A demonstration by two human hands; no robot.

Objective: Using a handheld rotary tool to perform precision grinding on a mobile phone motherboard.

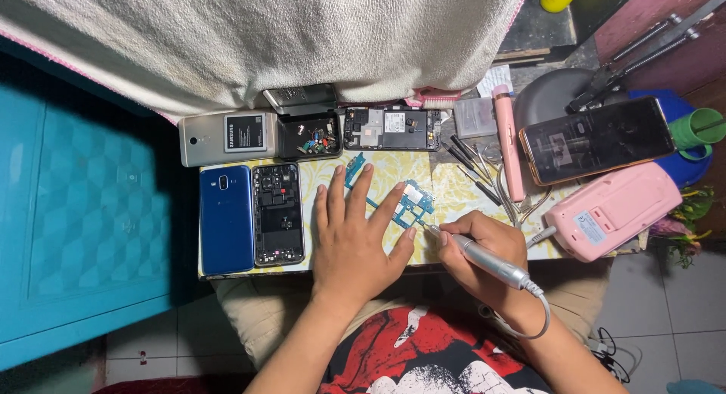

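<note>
Over on the far left of my little board sit a blue phone back [225, 218] and an opened phone frame [278, 214], with a silver phone [229, 137] and a small box of loose parts [311, 136] above them, all well clear of the work. My left hand [354, 239] is flat and open, not gripping anything, fingers spread over the teal circuit board [411, 205] to pin it to the patterned mat [387, 171]. Honestly that's the main trick here: keep the board from skating, with fingertips off the spot being touched. My right hand [484, 254] is closed around the grey pen-style tool [491, 264], held like a pencil, tip down at the board's lower right edge just beside my left thumb. I'd say go light, brace the wrist on the table edge and let the cable hang slack. Tweezers [473, 165], a pink stick-shaped tool [509, 143], a dark phone [597, 139] and the pink unit [614, 209] lie to the right.
</note>
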